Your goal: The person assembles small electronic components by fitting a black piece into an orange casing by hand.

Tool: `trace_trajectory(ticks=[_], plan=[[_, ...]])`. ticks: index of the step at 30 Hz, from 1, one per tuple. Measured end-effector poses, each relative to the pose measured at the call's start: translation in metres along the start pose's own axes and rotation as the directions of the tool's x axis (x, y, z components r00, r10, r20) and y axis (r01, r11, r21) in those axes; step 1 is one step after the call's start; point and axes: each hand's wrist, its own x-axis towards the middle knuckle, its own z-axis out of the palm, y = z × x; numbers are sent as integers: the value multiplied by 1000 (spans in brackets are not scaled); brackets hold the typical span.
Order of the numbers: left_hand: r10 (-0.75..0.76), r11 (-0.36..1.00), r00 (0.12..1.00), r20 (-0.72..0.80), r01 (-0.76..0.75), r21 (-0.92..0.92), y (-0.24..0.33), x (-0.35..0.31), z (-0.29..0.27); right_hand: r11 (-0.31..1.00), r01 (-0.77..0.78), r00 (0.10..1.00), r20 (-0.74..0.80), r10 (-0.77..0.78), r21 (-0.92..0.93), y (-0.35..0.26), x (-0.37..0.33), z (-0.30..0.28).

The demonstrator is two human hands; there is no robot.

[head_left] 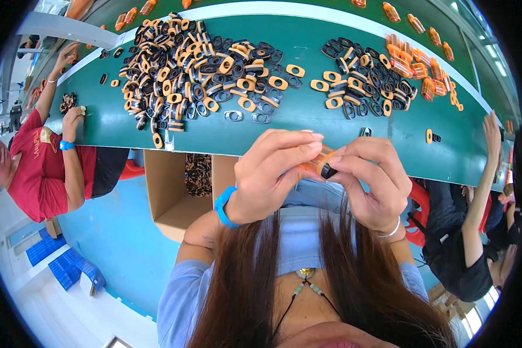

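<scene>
My left hand (272,171), with a blue band at its wrist, is closed round an orange see-through plastic housing (312,166) in front of my chest. My right hand (374,182) pinches a small oval ring piece, orange with a black side (327,169), against the end of that housing. Fingers cover most of both parts, so I cannot tell how far the ring sits on the housing. Both hands are just off the near edge of the green worktable (313,52). Beyond them lie a few loose ring pieces, among them a pale oval ring (261,118).
A large pile of black and orange oval rings (177,87) covers the table's left-middle; a smaller pile (371,84) lies right, beside orange see-through housings (412,66). A cardboard box (167,209) stands below the edge. Co-workers sit left (37,168) and right (464,249).
</scene>
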Motion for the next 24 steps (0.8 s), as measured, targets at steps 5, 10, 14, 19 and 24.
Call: trace_trajectory(ticks=[5,10,14,19,24], plan=[[56,994,998,-16,-54,100,4,0,-1,999,49,999,11,-49,-12,1,-3,2],[90,987,996,-26,-86,135,3,-1,0,999,41,999,34,-41,8,1,-4,3],[-140,985,990,17,141,-103,0,-4,-1,997,-69,994,85,67,16,5,1,1],[-562,383,727,394,651,-656,10,5,-6,973,-165,980,134,144,162,19,5,2],[-626,98,602,496,691,-716,17,11,-2,1000,4,991,137,-8,29,21,8,0]])
